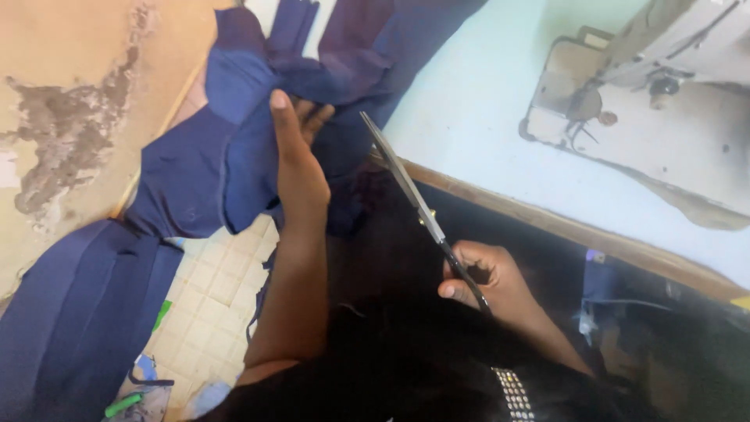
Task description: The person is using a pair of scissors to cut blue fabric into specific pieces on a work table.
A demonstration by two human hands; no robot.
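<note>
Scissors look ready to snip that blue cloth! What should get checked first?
1. Right hand has a firm grip on the scissors handles: ok.
2. Left hand holds the navy cloth up: ok.
3. Left fingers apart from the blade tips: ok, a gap shows.
4. Blades touching the cloth: not ok, tips sit beside it.
5. Blades open: cannot tell, they look nearly together.
6. Cutting line marked on the cloth: cannot tell.
</note>
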